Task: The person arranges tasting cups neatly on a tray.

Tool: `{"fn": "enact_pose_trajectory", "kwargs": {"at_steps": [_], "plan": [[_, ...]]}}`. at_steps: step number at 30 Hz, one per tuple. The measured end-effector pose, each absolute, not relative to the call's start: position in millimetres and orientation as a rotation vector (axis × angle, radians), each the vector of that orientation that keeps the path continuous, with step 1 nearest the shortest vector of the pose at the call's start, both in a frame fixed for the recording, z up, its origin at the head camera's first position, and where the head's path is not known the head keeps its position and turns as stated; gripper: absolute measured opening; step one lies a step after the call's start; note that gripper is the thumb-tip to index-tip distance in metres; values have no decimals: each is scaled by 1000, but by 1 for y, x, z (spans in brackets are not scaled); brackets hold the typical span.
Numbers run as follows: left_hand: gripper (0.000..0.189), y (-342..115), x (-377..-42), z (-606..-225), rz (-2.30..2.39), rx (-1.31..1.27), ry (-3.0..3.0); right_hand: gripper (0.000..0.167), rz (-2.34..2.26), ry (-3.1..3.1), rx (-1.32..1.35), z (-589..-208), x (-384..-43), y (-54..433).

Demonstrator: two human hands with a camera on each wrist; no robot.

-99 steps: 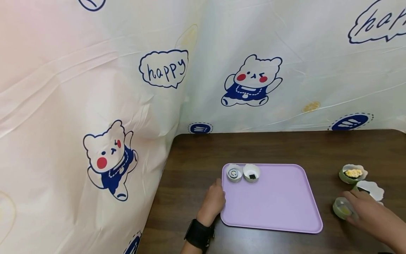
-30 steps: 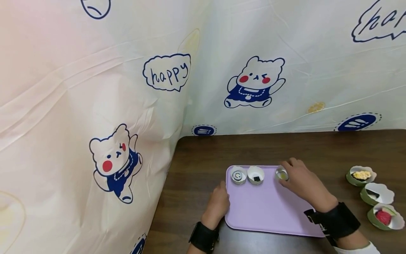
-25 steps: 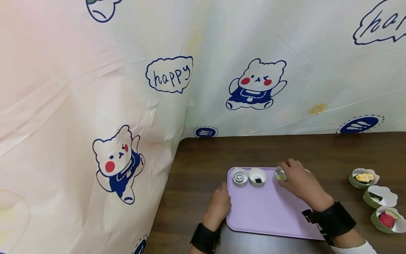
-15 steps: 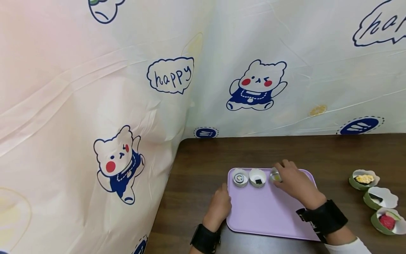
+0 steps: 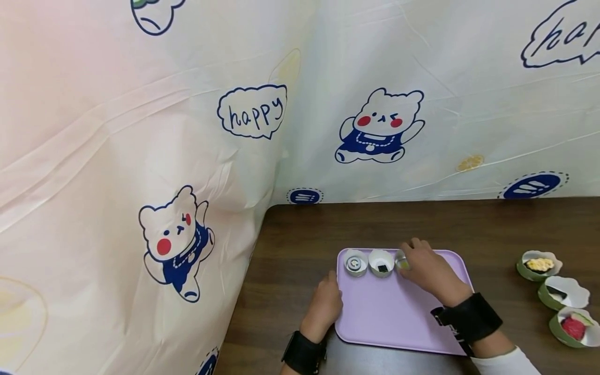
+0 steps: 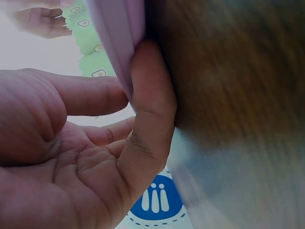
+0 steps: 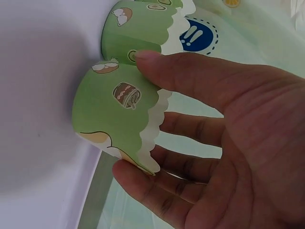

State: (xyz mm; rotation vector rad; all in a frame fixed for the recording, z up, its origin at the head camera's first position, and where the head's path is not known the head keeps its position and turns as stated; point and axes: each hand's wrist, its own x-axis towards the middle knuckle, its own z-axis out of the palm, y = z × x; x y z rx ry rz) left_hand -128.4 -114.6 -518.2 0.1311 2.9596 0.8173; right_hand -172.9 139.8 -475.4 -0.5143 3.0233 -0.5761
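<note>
My left hand (image 5: 324, 301) pinches the left rim of a lilac tray (image 5: 398, 312); in the left wrist view the thumb (image 6: 95, 95) and a bent finger (image 6: 153, 81) lie on either side of the rim. Near the tray's far edge, my right hand (image 5: 428, 271) holds a green paper baking cup (image 7: 112, 105) with a scalloped white rim, something yellowish inside. Thumb and fingers grip its wall in the right wrist view. Right beside it stands a similar cup (image 5: 381, 272) with a dark square piece inside. Another cup (image 5: 355, 273), holding a spiral-marked piece, sits in the far left corner.
Right of the tray, on the brown wooden table (image 5: 290, 234), stand three more paper cups: one (image 5: 526, 272) with a yellow-topped piece, one (image 5: 577, 294) with a dark piece, one (image 5: 560, 333) with a pink piece. A printed curtain (image 5: 300, 140) hangs behind and at left.
My right hand has carried the cup from the table at right onto the tray, then moved it left, close to the second cup. The left hand has stayed on the tray's rim.
</note>
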Motion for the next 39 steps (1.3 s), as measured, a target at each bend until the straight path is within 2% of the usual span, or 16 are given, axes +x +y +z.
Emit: {"fn": "enact_pose_trajectory", "kwargs": {"at_steps": [21, 24, 28, 33, 39], "plan": [[31, -113, -128, -519, 785, 156, 2996, 47, -550, 3042, -522, -481, -174, 137], [31, -114, -127, -518, 800, 158, 2991, 53, -548, 3032, -509, -482, -173, 137], [31, -114, -127, -518, 808, 164, 2992, 71, -598, 2980, -453, -478, -173, 142], [32, -114, -127, -518, 805, 153, 2988, 73, -626, 2993, -369, -466, -177, 165], [32, -114, -127, -518, 804, 149, 2982, 67, -548, 3175, -206, -464, -180, 224]]}}
